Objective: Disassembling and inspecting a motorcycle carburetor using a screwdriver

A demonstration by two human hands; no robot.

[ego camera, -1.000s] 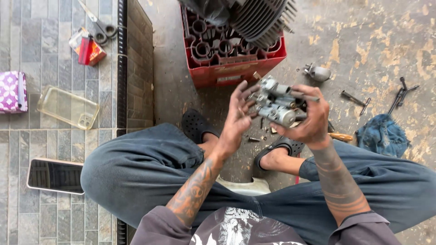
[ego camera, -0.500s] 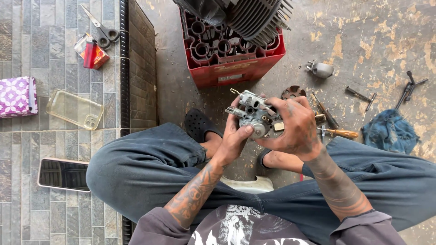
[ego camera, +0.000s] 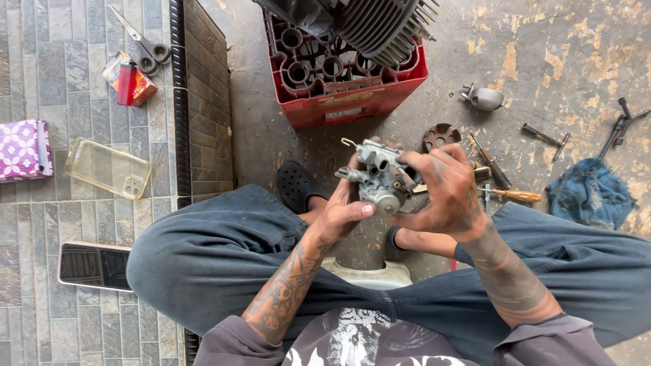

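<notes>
Held part: a small grey metal carburettor [ego camera: 380, 177] is held in the air above the knees, over the concrete floor [ego camera: 542, 74], just near of the red crate [ego camera: 352, 102].
Left hand: the left hand [ego camera: 342, 210] is clenched on the near-left side of the carburettor, thumb laid along its lower edge.
Right hand: the right hand [ego camera: 447, 193] is closed over the right side of the carburettor, fingers curled across its top; both grips are grasping the same part.
Crate: a finned engine cylinder [ego camera: 380, 24] is resting on top of the red crate, far of the hands.
Loose parts: a small metal bowl-shaped piece [ego camera: 483, 99] is lying apart on the floor to the far right, and a round perforated disc [ego camera: 441, 135] is lying just far of the right hand.
Tools: a wooden-handled screwdriver [ego camera: 512, 196] is lying just right of the right hand; other hand tools [ego camera: 542, 137] and a blue rag [ego camera: 590, 193] are lying further right.
Left side: scissors [ego camera: 146, 41], a clear phone case [ego camera: 108, 168] and a phone [ego camera: 95, 266] are lying on the tiled floor.
Progress: judged from the separate pieces on the floor, the carburettor appears partly stripped; whether pieces are coming off or going on cannot be told.
</notes>
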